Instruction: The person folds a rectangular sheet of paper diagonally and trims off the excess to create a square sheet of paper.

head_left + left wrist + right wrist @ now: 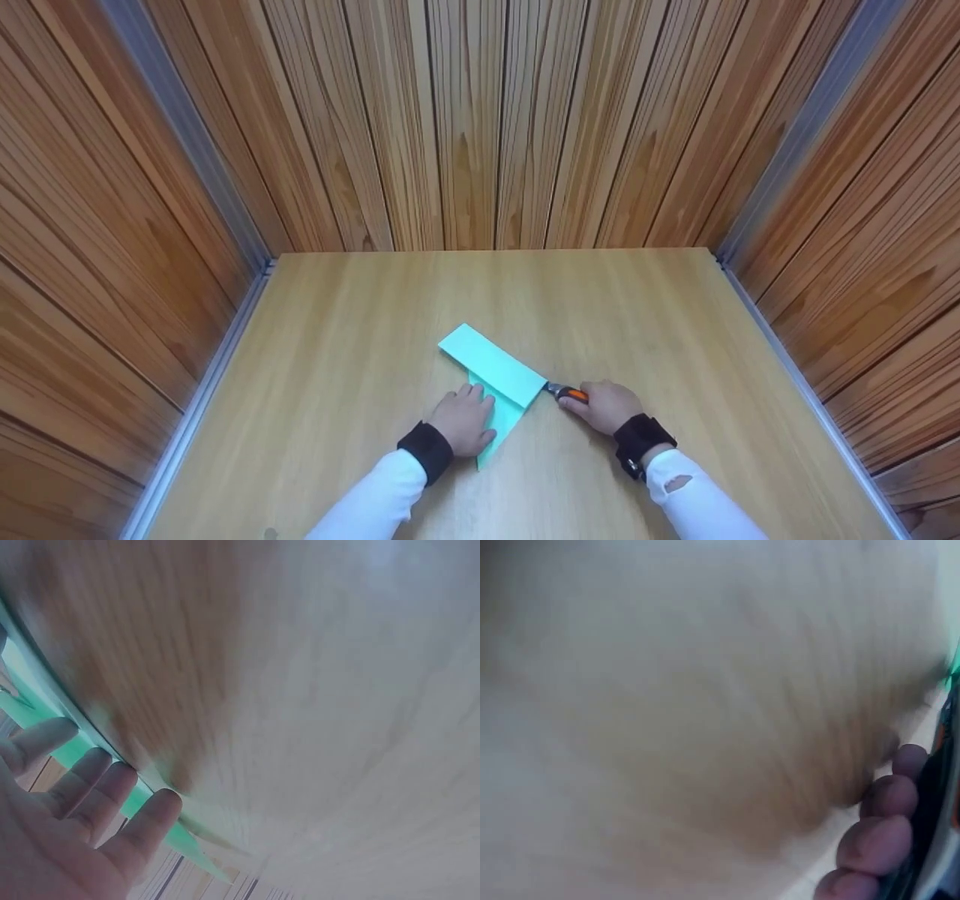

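A folded sheet of turquoise-green paper point(491, 365) lies at an angle on the wooden table, with a wide folded band along its upper side and a pointed lower end. My left hand point(461, 421) rests on the lower part of the paper, fingers extended; in the left wrist view its fingertips point(161, 806) meet the green sheet. My right hand point(611, 406) grips a utility knife point(574, 394) with an orange and black handle. The knife's metal front end is right at the paper's right corner, and its blade is hidden there. Curled fingers point(877, 844) wrap the dark handle in the right wrist view.
The light wooden tabletop point(360, 315) is bounded by wood-plank walls point(472, 127) at the back and both sides. Grey metal rails point(217, 367) run along its left and right edges. A small dark spot point(271, 533) shows near the front left.
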A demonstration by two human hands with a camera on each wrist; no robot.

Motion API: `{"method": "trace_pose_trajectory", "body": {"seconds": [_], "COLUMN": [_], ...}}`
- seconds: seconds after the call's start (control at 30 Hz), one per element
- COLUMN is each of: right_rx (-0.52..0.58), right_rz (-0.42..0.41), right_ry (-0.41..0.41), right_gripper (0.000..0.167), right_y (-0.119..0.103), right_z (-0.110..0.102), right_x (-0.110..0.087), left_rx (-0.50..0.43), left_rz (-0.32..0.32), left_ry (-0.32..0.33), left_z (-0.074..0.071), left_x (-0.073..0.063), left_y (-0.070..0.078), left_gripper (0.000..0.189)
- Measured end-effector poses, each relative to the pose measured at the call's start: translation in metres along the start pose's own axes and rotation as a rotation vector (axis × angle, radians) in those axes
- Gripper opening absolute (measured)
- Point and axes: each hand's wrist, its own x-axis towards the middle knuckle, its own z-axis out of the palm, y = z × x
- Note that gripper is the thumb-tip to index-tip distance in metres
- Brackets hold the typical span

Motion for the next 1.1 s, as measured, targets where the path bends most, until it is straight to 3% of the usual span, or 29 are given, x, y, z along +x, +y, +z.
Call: {"method": "trace_pose_trajectory", "body": {"seconds": [0.3, 0.63, 1.1], "right_rx": [-0.001, -0.002, -0.091], "right_rz": [0.006, -0.011, -0.08], "right_ry": [0.013, 0.02, 0.03], "right_gripper": [0.044, 0.043, 0.049], "right_y": [-0.003, 0.002, 0.006], "right_z": [0.001, -0.001, -0.001], "right_x": [-0.001, 0.0, 0.01], "left_rx": [-0.018, -0.107, -0.108], "left_rz": [-0.02, -0.014, 0.036], "left_ry": [0.136, -0.088, -0.087], "left_z": [-0.002, -0.003, -0.003], "left_x": [0.006, 0.005, 0.0], "left_y": [0.007, 0.021, 0.013], "left_gripper": [0.079, 0.053, 0.05]}}
